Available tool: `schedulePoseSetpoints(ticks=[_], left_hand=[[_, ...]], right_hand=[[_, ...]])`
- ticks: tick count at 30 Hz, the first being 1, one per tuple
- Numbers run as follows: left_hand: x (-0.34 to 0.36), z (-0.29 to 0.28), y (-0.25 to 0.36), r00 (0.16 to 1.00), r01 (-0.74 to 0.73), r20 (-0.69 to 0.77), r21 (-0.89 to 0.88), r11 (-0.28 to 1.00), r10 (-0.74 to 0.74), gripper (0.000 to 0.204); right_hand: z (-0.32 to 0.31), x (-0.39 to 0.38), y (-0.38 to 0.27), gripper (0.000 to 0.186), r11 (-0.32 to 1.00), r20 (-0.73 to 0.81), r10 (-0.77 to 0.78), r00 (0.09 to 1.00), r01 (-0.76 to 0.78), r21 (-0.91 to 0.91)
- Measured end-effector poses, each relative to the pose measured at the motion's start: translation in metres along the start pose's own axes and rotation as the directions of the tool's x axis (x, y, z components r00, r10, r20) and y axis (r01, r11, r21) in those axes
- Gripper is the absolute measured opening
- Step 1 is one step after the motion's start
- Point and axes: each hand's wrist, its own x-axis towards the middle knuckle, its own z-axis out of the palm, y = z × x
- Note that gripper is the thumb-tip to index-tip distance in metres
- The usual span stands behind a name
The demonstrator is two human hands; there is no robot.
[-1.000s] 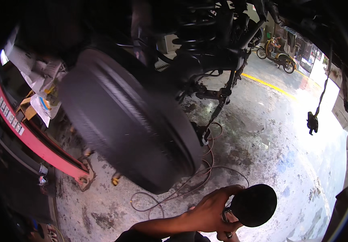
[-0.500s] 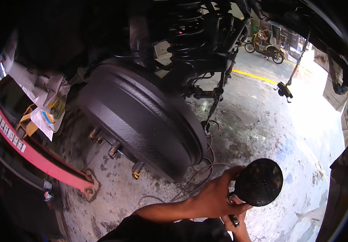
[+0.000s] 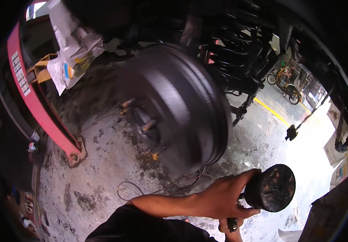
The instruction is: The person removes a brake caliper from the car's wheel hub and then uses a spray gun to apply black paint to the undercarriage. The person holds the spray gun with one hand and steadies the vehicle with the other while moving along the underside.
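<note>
A spray gun with a round black cup (image 3: 271, 188) is held low at the right, its cup top smeared and scuffed. My left hand (image 3: 218, 197) reaches across from the lower left and is closed around the gun just beside the cup. Below it, my right hand (image 3: 223, 226) is closed at the handle, mostly covered by the left hand; a dark metal fitting (image 3: 232, 224) sticks out there. Ahead of my hands hangs a large black brake drum (image 3: 178, 109), apart from the gun. Several wheel studs (image 3: 147, 126) with yellowish-brown coverings stand out from its hub face.
A black coil spring (image 3: 232, 56) and suspension arms sit behind the drum. At the left stands a pink-red lift post (image 3: 41, 101), with paper sheeting (image 3: 71, 52) beside it. A thin hose (image 3: 162, 189) loops across the stained floor. A motorcycle (image 3: 285, 84) is parked far right.
My view has swung left, so the drum sits farther right and shows more of its studded face. Both hands keep hold of the spray gun, whose cup now looks more tilted.
</note>
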Motion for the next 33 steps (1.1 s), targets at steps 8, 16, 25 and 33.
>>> schedulePoseSetpoints(ticks=[8,16,25,33], left_hand=[[-0.074,-0.065,0.024,0.974,-0.224,0.010,-0.022,0.974,0.224,0.093],[-0.172,-0.175,0.046,0.970,-0.242,0.002,0.079,0.967,0.243,0.095],[-0.224,-0.261,0.054,0.997,0.009,-0.072,0.160,0.987,0.002,0.114],[-0.226,-0.305,0.027,0.976,-0.033,-0.190,0.371,0.928,0.110,0.117]], right_hand=[[0.078,-0.040,-0.075,0.068,0.997,-0.019,-0.031,0.999,0.029,-0.071],[0.223,-0.072,-0.153,0.066,0.993,-0.039,0.005,0.999,-0.009,-0.117],[0.314,-0.014,-0.195,0.053,0.958,0.068,-0.225,0.972,0.234,-0.166],[0.364,0.023,-0.179,0.040,0.961,0.110,-0.274,0.955,0.269,0.056]])
